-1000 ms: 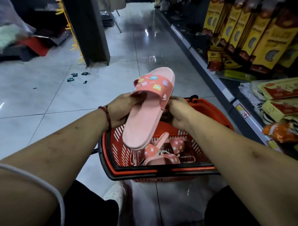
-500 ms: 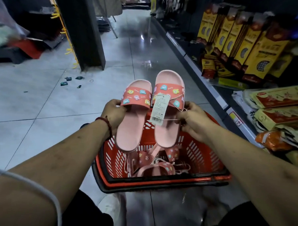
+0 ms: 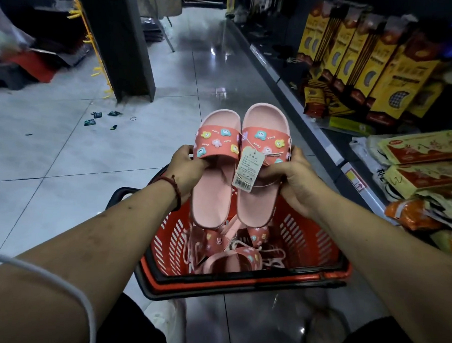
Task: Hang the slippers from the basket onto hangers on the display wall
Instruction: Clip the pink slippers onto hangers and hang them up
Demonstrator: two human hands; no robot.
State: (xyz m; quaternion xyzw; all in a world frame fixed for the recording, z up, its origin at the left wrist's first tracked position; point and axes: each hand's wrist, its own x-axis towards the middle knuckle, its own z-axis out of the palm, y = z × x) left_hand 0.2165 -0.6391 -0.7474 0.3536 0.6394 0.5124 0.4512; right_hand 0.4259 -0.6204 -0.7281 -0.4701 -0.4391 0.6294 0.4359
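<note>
Two pink slippers [image 3: 239,169] with coral cartoon-charm straps are held side by side, toes up, above the red shopping basket [image 3: 304,242]. The left hand [image 3: 187,169] grips the left slipper's strap edge; the right hand [image 3: 294,178] pinches the right one beside its paper tag [image 3: 247,169] (print unreadable). More slippers [image 3: 232,249] lie in the basket on the tiled floor [image 3: 64,164].
</note>
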